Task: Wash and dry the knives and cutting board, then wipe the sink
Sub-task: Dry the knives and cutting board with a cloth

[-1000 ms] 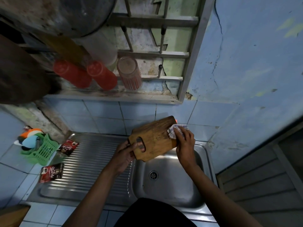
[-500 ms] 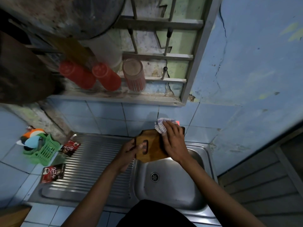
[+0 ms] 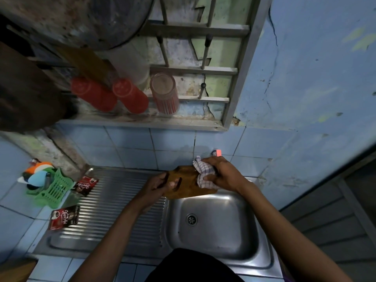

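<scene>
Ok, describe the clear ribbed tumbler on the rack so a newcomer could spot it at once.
Start at the metal wall rack above the sink. On its bottom ledge stand three upturned cups; the tumbler is the rightmost. Unlike the two solid red cups to its left, it is see-through with red vertical ribs.

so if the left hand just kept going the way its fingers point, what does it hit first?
The left hand grips the cutting board by its handle slot, fingers pointing right. Straight on, it would likely meet the checked cloth under the right hand; depth is unclear.
</scene>
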